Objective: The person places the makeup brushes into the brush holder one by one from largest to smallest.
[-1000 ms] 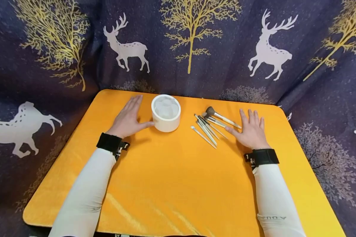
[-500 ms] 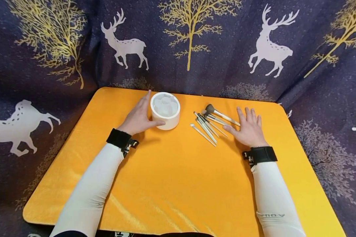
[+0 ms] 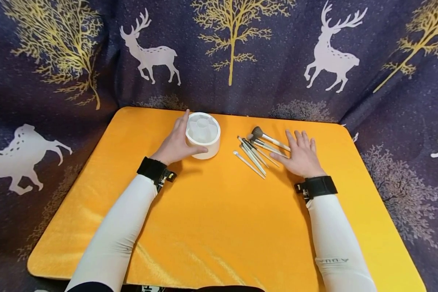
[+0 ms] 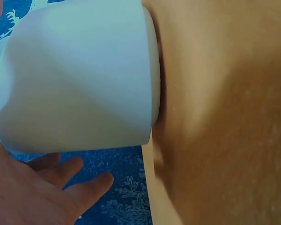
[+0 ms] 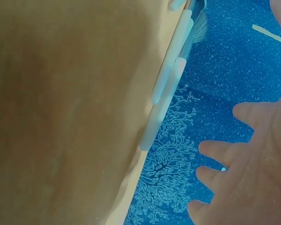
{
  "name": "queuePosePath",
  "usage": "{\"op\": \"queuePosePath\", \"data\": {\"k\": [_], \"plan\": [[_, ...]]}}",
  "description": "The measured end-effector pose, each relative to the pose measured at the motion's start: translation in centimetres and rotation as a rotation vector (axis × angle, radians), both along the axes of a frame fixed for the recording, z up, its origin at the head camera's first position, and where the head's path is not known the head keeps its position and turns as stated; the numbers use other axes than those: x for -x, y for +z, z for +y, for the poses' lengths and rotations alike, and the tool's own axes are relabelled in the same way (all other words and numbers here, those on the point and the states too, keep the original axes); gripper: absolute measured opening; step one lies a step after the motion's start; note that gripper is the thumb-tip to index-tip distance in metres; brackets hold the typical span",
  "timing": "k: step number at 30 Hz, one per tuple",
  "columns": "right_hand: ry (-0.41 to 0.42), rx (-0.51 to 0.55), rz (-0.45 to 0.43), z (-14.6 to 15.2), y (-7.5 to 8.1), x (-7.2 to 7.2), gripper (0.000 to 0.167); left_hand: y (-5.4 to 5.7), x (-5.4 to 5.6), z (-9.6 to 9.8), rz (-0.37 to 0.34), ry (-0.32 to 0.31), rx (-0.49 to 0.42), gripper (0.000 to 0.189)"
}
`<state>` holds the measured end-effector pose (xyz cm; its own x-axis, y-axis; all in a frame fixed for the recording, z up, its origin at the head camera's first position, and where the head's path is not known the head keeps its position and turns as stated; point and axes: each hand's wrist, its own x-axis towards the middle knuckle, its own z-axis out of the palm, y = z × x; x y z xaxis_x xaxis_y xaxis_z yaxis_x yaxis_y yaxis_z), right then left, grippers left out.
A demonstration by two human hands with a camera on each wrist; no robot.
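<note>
A white round makeup brush holder [image 3: 210, 151] with clear dividers inside stands upright near the table's far side. My left hand [image 3: 176, 142] is spread around its left side, thumb across the front. In the left wrist view, the fingers extend beside the holder [image 4: 79, 79]; whether they touch it I cannot tell. Several makeup brushes [image 3: 253, 159] with pale handles lie in a loose pile right of the holder. Beside them hovers my right hand [image 3: 302, 158], fingers straight and spread, thumb near the handle ends. The right wrist view shows pale brush handles [image 5: 160, 110] apart from the fingertips.
An orange cloth covers the table [image 3: 219, 227], whose corners are rounded. Behind it hangs a dark blue curtain [image 3: 270, 81] printed with deer and trees. The far table edge lies just behind the holder.
My left hand has moved right and come around the holder. My right hand has shifted slightly left toward the brushes. The brushes lie as before.
</note>
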<state>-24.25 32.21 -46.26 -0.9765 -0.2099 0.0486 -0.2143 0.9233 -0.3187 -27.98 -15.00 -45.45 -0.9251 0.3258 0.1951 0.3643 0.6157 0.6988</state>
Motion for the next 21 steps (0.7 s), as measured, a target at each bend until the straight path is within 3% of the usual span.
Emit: {"op": "queuePosePath", "data": {"k": [9, 21], "plan": [[0.017, 0.018, -0.006, -0.4, -0.1, 0.4, 0.110, -0.4, 0.1, 0.9, -0.022, 0.016, -0.025, 0.148], [0.039, 0.034, -0.038, -0.9, 0.3, 1.4, 0.107, -1.5, 0.8, 1.2, 0.005, 0.046, -0.114, 0.144]]}}
